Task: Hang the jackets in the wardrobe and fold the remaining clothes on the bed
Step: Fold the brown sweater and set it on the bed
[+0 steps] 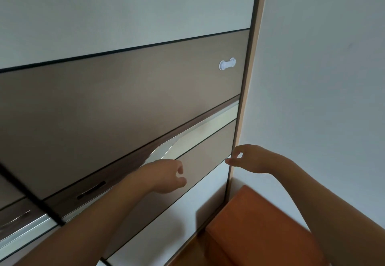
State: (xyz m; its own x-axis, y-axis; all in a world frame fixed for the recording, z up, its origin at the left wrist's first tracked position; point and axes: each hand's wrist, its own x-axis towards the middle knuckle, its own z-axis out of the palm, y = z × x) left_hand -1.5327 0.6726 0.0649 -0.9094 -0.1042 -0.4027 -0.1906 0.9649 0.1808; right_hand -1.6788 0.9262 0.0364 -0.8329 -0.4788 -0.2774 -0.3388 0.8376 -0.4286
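Note:
The wardrobe's sliding door [116, 103] fills the left and middle of the head view, with white and taupe panels, and it is closed. A silver recessed handle strip [200, 128] runs across it. My left hand [164, 176] hovers just in front of the door below that strip, fingers loosely curled and holding nothing. My right hand [248, 157] reaches to the door's right edge beside the wooden frame [248, 91], thumb and forefinger pinched near the edge; whether they touch it is unclear. No jackets, clothes or bed are in view.
A white child-safety latch [227, 63] is stuck on the taupe panel near the frame. An orange box-shaped stool [262, 228] stands on the wooden floor at the lower right, against the white wall [323, 78]. A second door panel [18, 213] overlaps at far left.

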